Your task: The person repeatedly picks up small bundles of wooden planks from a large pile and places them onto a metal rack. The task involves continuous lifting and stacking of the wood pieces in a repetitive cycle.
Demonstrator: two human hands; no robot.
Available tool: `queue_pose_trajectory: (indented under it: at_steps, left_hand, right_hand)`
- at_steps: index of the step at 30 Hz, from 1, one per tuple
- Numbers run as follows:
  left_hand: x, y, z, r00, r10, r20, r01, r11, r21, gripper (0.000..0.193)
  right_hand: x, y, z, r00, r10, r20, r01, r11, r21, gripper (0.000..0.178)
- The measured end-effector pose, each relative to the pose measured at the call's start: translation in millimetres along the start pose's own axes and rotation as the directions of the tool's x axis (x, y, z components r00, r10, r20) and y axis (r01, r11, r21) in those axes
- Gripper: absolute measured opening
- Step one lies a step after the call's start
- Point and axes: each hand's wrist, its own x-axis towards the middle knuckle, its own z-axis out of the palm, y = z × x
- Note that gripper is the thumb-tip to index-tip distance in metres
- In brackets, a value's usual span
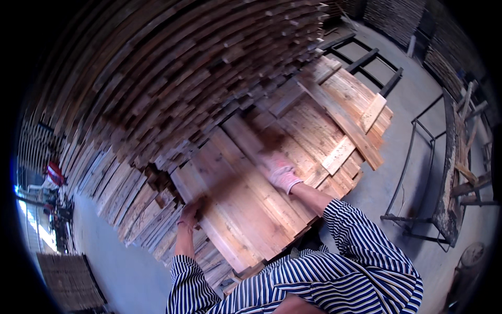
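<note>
A layer of pale wooden planks (235,196) lies side by side in front of me. At its left edge is my left hand (191,213), dark and in shadow, touching the outer plank; its fingers are too dark and blurred to make out. My right hand (282,174), in a pink and white glove, rests over the right side of the planks with its fingers stretched forward and somewhat blurred. Beyond it, a narrower board (243,133) runs away from me towards the tall stack. A loose plank (342,125) lies slantwise over more boards to the right.
A tall stack of planks (172,78) rises along the far left side. To the right stand a metal-framed bench (444,172) and, farther back, a dark frame (366,60) on the grey floor (392,152). A brown stack (70,280) sits at the lower left.
</note>
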Motion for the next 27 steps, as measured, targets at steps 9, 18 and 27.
queue_pose_trajectory:
  at_steps: [9,18,27]
  left_hand:
    - [-22.5,2.6,-20.2,1.0,-0.021,-0.016,0.021,1.0,0.021,0.035]
    - [4.2,-21.7,-30.4,0.979,0.083,-0.186,-0.041,0.975,0.22,0.028]
    - [22.0,-36.4,-19.1,0.879,0.468,0.086,-0.359,0.533,0.766,0.027]
  right_hand:
    - [69.1,182.2,-116.2,0.944,0.124,-0.304,-0.271,0.817,-0.509,0.048]
    - [41.3,81.1,-61.4,0.991,0.126,0.041,-0.095,0.894,-0.437,0.062]
    - [50.1,64.5,-12.0,0.981,-0.042,0.189,0.05,0.998,-0.037,0.055]
